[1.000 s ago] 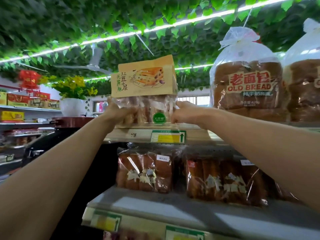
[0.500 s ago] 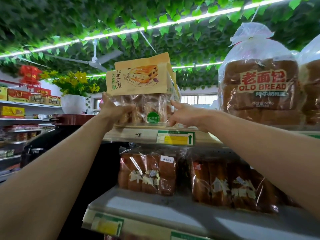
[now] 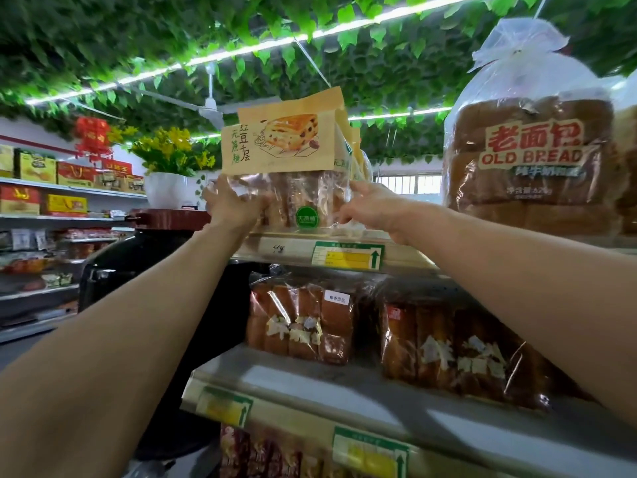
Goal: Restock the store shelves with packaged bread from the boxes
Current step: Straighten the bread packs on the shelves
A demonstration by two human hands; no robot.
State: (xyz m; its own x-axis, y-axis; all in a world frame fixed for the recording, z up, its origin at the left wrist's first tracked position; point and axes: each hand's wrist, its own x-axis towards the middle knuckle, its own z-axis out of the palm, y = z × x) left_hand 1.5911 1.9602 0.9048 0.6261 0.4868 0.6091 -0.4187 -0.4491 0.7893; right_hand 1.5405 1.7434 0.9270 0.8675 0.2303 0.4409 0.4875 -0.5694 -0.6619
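Left hand is up at the top shelf, palm and fingers spread flat against the left face of the bread pack, pressing rather than gripping. Right hand comes in on the other side, fingers stretched out and touching the pack's right edge, nothing curled round it. Between them the pack stands upright at the front lip of the shelf, paper header on top, clear wrap and a green sticker below. Its base seems to be down on the shelf, though the crinkled wrap makes it hard to be sure it has fully settled.

Behind it, more yellow-edged headers show, so this looks like one pack joining a row of the same kind. To the right on the same shelf sits a big bagged loaf marked OLD BREAD. One shelf down, two wrapped loaves, a left one and a right one, with a gap between them. Lower again, more packs peek up at the bottom edge.

So where are we? This pack is as good as placed; it likely wants only a last nudge square. The shelves in sight hold stock but are not packed tight. No boxes show in this view, so how much bread is left to bring up, nobody can say from here.
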